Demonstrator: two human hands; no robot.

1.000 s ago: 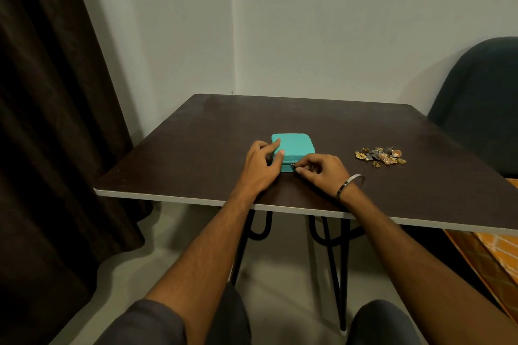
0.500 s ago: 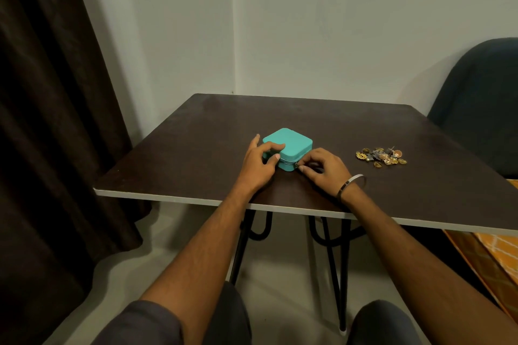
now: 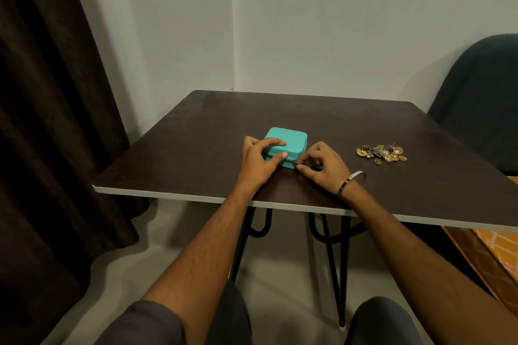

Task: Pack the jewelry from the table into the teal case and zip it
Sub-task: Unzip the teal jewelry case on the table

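Dim, warm indoor light, no hard source in view. Wall [image 3: 336,22] evenly grey-lit, falling off toward 9 o'clock where the curtain [image 3: 42,120] goes near-black, detail crushed. Tabletop [image 3: 322,115] shows a faint sheen near its far edge, no real glare. Soft shadow under the hands [image 3: 260,161] and below the tabletop at 6 o'clock. Wide-angle stretch at the edges; forearms balloon at 5 and 7 o'clock. Focus decent at centre, slight compression softness.
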